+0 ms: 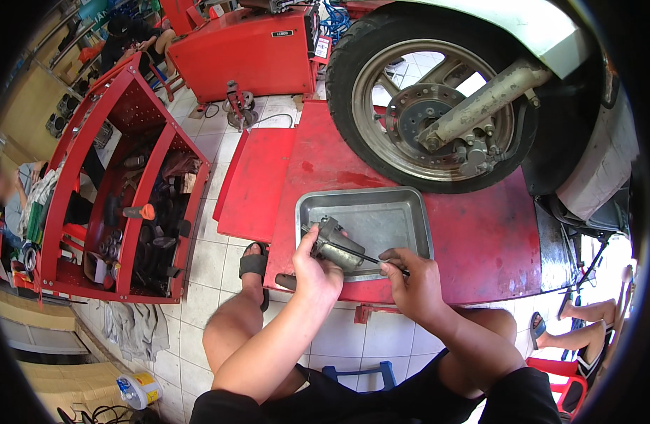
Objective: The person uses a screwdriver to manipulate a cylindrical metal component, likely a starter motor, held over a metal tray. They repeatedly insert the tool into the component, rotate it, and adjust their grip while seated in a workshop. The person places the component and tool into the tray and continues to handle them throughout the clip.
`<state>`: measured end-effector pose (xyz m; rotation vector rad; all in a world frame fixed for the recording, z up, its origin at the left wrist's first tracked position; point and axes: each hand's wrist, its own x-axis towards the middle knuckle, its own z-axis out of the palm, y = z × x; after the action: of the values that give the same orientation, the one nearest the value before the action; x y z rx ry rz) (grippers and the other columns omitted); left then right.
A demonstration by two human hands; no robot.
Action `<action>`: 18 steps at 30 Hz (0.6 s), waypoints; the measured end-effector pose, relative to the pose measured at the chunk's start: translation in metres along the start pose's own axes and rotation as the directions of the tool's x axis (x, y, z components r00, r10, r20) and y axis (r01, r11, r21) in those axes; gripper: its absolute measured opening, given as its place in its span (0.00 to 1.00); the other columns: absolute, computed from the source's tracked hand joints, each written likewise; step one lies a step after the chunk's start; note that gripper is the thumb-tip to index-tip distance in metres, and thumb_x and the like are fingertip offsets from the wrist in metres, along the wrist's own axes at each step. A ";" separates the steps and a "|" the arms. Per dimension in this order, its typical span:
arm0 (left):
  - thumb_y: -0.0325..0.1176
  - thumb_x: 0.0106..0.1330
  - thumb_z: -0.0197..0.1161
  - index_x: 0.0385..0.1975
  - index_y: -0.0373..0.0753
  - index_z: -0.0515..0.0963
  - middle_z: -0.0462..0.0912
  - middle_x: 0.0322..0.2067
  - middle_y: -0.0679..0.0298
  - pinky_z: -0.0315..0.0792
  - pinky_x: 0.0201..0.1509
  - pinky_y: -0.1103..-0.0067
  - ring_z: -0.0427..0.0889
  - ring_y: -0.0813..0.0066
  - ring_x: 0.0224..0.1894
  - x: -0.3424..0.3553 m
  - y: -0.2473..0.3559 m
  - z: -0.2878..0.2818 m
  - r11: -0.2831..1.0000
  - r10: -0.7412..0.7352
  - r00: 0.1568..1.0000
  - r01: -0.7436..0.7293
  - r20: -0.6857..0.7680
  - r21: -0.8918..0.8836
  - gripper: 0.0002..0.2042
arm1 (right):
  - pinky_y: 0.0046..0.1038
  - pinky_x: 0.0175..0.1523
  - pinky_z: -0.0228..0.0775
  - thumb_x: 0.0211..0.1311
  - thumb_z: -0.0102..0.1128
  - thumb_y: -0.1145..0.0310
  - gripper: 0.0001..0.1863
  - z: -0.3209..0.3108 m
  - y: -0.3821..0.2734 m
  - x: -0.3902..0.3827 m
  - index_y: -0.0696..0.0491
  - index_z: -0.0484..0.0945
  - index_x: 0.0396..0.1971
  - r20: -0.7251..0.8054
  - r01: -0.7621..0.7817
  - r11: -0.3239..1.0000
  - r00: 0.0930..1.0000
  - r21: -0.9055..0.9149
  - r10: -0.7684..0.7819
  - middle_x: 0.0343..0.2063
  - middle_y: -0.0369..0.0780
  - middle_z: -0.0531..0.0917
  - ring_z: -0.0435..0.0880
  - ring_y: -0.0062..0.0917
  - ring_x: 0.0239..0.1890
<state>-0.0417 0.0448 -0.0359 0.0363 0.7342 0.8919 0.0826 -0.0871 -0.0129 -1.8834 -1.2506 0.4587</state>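
Head view: left hand (318, 272) grips grey metal part (337, 245) over steel tray (410, 212); right hand (413, 283) pinches thin tool (371, 259) into it. Wheel (438, 99) at 12 o'clock. Looks mid-job, part not yet in tray.

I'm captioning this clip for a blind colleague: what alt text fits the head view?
Seen from above, a seated person's left hand holds a small grey metal part over a metal tray, while the right hand pokes it with a thin dark tool. The tray sits on a red lift platform beside a scooter wheel.
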 end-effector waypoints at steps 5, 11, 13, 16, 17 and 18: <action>0.36 0.64 0.62 0.45 0.39 0.73 0.80 0.40 0.58 0.74 0.52 0.65 0.80 0.61 0.43 0.001 -0.001 -0.002 1.000 -0.008 1.000 0.008 0.018 0.005 0.13 | 0.32 0.32 0.74 0.56 0.66 0.75 0.09 0.002 -0.003 0.001 0.57 0.80 0.37 0.009 0.087 0.996 0.996 0.016 -0.087 0.27 0.46 0.83 0.84 0.38 0.28; 0.36 0.64 0.62 0.45 0.39 0.74 0.80 0.40 0.58 0.75 0.52 0.65 0.80 0.61 0.43 0.003 -0.002 -0.003 1.000 0.005 1.000 -0.005 0.023 0.003 0.13 | 0.28 0.27 0.71 0.49 0.70 0.80 0.10 -0.001 -0.002 0.002 0.58 0.82 0.34 -0.068 0.148 0.984 0.986 -0.094 -0.155 0.23 0.42 0.80 0.80 0.31 0.21; 0.36 0.64 0.62 0.45 0.38 0.74 0.80 0.40 0.58 0.75 0.52 0.65 0.80 0.61 0.43 0.002 -0.002 -0.001 1.000 0.004 1.000 -0.004 0.028 -0.005 0.13 | 0.29 0.26 0.70 0.50 0.69 0.79 0.08 -0.003 0.003 0.002 0.58 0.82 0.32 -0.087 0.177 0.970 0.977 -0.165 -0.193 0.22 0.43 0.80 0.80 0.31 0.21; 0.36 0.64 0.61 0.45 0.37 0.74 0.80 0.40 0.57 0.75 0.53 0.65 0.80 0.60 0.44 0.000 -0.001 -0.001 1.000 0.004 1.000 -0.004 0.027 -0.002 0.14 | 0.34 0.26 0.69 0.53 0.67 0.76 0.05 -0.001 0.003 -0.001 0.57 0.83 0.31 -0.066 0.214 0.959 0.971 -0.184 -0.230 0.20 0.43 0.79 0.80 0.36 0.22; 0.36 0.64 0.61 0.45 0.37 0.74 0.80 0.40 0.57 0.75 0.53 0.64 0.80 0.60 0.44 0.000 -0.001 -0.002 1.000 -0.001 0.999 0.001 0.040 -0.002 0.14 | 0.36 0.26 0.69 0.54 0.67 0.75 0.05 -0.001 0.003 -0.003 0.56 0.83 0.31 -0.051 0.226 0.958 0.970 -0.175 -0.239 0.20 0.43 0.78 0.80 0.38 0.22; 0.36 0.64 0.61 0.45 0.36 0.74 0.80 0.41 0.57 0.75 0.54 0.64 0.80 0.60 0.45 0.000 -0.001 -0.004 1.000 -0.005 0.999 0.005 0.052 -0.002 0.14 | 0.34 0.25 0.68 0.55 0.66 0.75 0.04 0.000 0.003 -0.005 0.58 0.82 0.30 -0.016 0.213 0.967 0.976 -0.137 -0.217 0.18 0.44 0.78 0.79 0.36 0.20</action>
<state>-0.0432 0.0433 -0.0391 0.0553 0.6847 0.8835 0.0822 -0.0919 -0.0164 -1.8303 -1.4779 0.2336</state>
